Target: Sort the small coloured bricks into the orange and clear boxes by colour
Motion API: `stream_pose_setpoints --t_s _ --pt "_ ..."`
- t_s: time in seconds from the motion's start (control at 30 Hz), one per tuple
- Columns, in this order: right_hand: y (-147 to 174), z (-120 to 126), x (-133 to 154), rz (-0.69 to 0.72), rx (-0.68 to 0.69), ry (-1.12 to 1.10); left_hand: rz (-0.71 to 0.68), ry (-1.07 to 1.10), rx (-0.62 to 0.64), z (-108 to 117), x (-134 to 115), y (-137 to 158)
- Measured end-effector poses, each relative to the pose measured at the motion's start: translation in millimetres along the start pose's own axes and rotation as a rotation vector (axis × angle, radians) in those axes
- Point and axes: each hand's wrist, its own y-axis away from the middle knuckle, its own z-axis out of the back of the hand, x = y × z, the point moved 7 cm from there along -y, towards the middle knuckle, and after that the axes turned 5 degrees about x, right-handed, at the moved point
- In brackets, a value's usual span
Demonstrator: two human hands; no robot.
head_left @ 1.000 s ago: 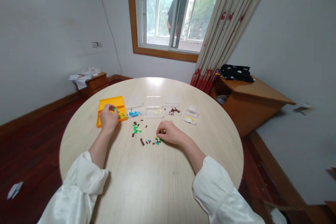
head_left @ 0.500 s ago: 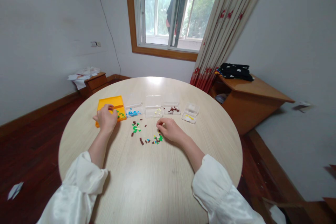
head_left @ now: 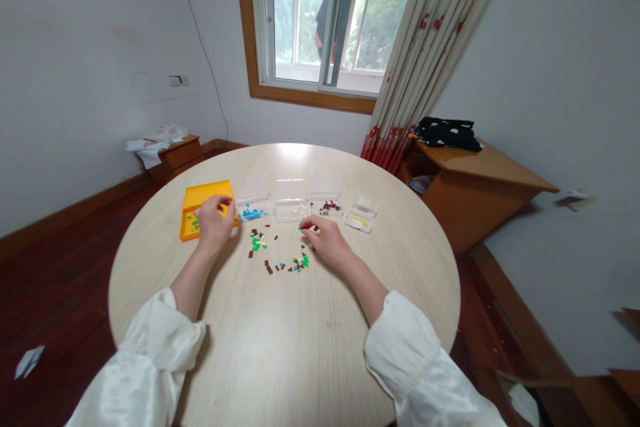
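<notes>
In the centre of the frame, the right hand has its thumb and fingers pinched on what appears to be a small green plastic piece, just above the pale, round wooden table. At centre left, the left hand is bent above the open, yellow-orange plastic box, where other green bits lie; whether its fingers hold something, I cannot tell.

Under the right hand there is a mixed heap of tiny coloured pieces, and left of it a looser group of green and brown pieces. In my judgement, the pinched piece could slip, because it is so small, and be lost in this heap. The left wrist is near the clear plastic box with blue pieces; a careless sideways movement might knock it and mix the colours.
</notes>
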Motion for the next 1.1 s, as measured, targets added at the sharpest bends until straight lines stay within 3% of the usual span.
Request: stream_pose_setpoints --t_s 0.13,0.33,0.73,1.1 --pt "-1.1 -0.8 -0.3 0.035 -0.018 -0.019 -0.113 0.14 0.129 -11.9 -16.6 6.7" --pt "-3.3 -1.5 -2.8 0.09 -0.072 -0.013 -0.142 0.236 0.287 -21.1 -26.0 14.3" --pt "-2.8 -5.3 -4.7 0.141 -0.062 0.05 -0.336 0.029 0.657 -51.8 -32.9 26.3" --pt "-2.6 -7.1 -7.0 0.137 -0.058 0.054 -0.316 -0.094 0.769 -61.5 -23.3 26.8"
